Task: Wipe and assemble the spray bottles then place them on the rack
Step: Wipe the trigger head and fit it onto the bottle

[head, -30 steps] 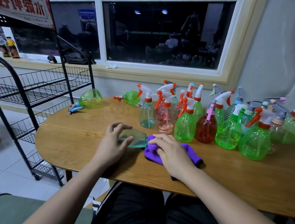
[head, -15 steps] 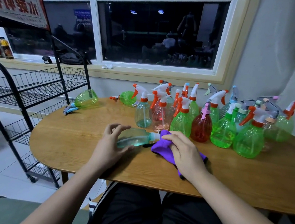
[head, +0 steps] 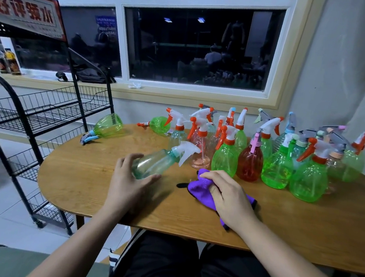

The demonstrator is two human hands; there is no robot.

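Observation:
A teal see-through spray bottle [head: 155,162] with a white trigger head is tilted above the wooden table [head: 85,174], head up to the right. My left hand [head: 127,177] grips its base, fingers and thumb curled round it. To its right my right hand [head: 227,193] grips a purple cloth [head: 201,190] that lies on the table. Several green, red and clear spray bottles [head: 280,166] stand in a cluster behind. A black wire rack [head: 40,112] stands left of the table.
Two green bottles lie on their sides at the table's far left: one [head: 107,125] near the rack and one [head: 159,124] behind the cluster. The window sill [head: 181,94] runs behind. My lap sits under the table's front edge.
My left hand has lifted the teal bottle from lying flat so its white trigger head now points up and right. My right hand has bunched the purple cloth and drawn it slightly rightward.

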